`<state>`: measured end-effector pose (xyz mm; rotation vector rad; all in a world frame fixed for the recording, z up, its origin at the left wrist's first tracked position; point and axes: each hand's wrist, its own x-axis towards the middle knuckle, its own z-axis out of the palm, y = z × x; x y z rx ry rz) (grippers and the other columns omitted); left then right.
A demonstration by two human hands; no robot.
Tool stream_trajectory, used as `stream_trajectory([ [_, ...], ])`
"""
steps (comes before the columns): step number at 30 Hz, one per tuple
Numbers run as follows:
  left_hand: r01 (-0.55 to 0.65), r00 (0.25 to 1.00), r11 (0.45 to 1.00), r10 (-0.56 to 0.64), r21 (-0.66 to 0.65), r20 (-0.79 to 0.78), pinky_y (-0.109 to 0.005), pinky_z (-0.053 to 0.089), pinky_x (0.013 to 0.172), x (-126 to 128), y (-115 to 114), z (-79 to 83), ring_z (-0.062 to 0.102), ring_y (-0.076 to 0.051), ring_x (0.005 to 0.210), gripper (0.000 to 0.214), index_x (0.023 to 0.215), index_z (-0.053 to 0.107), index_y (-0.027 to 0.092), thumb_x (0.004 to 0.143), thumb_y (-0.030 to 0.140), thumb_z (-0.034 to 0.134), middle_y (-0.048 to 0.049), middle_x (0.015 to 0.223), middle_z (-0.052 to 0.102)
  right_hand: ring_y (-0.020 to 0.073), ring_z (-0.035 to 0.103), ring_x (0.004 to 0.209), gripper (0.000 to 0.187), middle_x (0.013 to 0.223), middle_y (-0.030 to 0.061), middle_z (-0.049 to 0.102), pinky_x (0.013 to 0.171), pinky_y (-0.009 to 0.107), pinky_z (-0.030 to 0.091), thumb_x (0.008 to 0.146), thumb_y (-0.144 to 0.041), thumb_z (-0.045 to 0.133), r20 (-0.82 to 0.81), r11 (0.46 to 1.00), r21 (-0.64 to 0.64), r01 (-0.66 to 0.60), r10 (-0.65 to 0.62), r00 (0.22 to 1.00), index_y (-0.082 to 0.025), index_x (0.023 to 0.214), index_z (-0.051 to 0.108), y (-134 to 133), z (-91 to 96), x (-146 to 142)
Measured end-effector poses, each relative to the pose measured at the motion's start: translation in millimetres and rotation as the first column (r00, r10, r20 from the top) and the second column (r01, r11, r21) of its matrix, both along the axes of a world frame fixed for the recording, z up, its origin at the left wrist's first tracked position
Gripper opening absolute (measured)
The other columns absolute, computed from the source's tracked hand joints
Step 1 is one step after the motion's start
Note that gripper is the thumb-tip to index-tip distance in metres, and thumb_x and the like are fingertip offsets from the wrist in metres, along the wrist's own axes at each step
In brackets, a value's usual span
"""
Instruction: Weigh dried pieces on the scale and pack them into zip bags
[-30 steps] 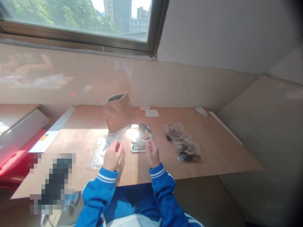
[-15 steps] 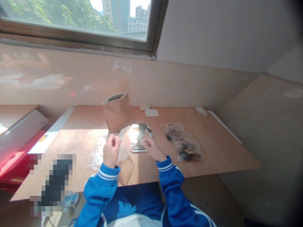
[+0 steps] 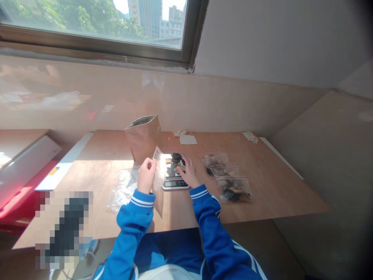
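My left hand (image 3: 146, 175) is closed on the edge of a clear plastic zip bag (image 3: 159, 171), which hangs upright at the scale's left side. On the white digital scale (image 3: 175, 187) lie several dark and tan pieces (image 3: 176, 158), too small to name surely; they look like dried mushrooms. My right hand (image 3: 189, 174) is over the scale's right side, its thumb and fingers apart around some of these pieces. Whether it grips one is hard to see. A flat pile of clear plastic bags (image 3: 124, 188) lies left of my left hand.
A brown paper bag (image 3: 142, 140) stands open behind the scale. Several filled zip bags (image 3: 235, 189) lie to the right. White paper (image 3: 188, 139) and crumpled scraps (image 3: 250, 137) are at the back. A blurred-out dark object (image 3: 68, 229) is at the front left.
My left hand has moved right and raised the plastic bag upright beside the scale. My right hand has opened from a pinch and reached over the pieces on the scale.
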<state>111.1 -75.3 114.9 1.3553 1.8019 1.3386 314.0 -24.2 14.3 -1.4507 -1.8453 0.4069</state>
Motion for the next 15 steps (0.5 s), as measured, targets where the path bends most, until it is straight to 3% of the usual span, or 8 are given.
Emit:
stream_trajectory([
  [5, 0.015, 0.999, 1.0, -0.015, -0.011, 0.035, -0.025, 0.037, 0.061, 3, 4, -6.3, 0.045, -0.014, 0.061, 0.035, 0.061, 0.037, 0.023, 0.085, 0.046, 0.048, 0.0038, 0.058, 0.043, 0.0327, 0.044, 0.127, 0.047, 0.132, 0.0178, 0.049, 0.104, 0.054, 0.039, 0.088, -0.039, 0.051, -0.018, 0.998, -0.01, 0.059, -0.06, 0.998, -0.019, 0.13, 0.05, -5, -8.5, -7],
  [11, 0.037, 0.995, 0.999, -0.035, -0.016, 0.089, -0.025, 0.037, 0.061, 1, 1, -15.6, 0.045, -0.014, 0.06, 0.036, 0.061, 0.036, 0.023, 0.084, 0.048, 0.048, 0.0037, 0.058, 0.043, 0.0304, 0.052, 0.111, 0.035, 0.114, 0.0159, 0.054, 0.095, 0.05, 0.046, 0.09, -0.038, 0.047, -0.076, 0.992, 0.021, 0.126, -0.124, 0.989, -0.018, 0.117, 0.056, -12, -3.8, -3],
  [15, 0.049, 0.992, 0.998, -0.045, -0.031, 0.114, -0.025, 0.036, 0.061, 2, -2, -18.6, 0.044, -0.014, 0.06, 0.037, 0.061, 0.037, 0.023, 0.084, 0.049, 0.049, 0.0037, 0.058, 0.043, 0.0257, 0.058, 0.102, 0.032, 0.107, 0.0118, 0.053, 0.089, 0.043, 0.05, 0.092, -0.043, 0.045, -0.159, 0.995, 0.018, 0.102, -0.097, 0.983, -0.019, 0.109, 0.058, -12, 0.7, 2],
])
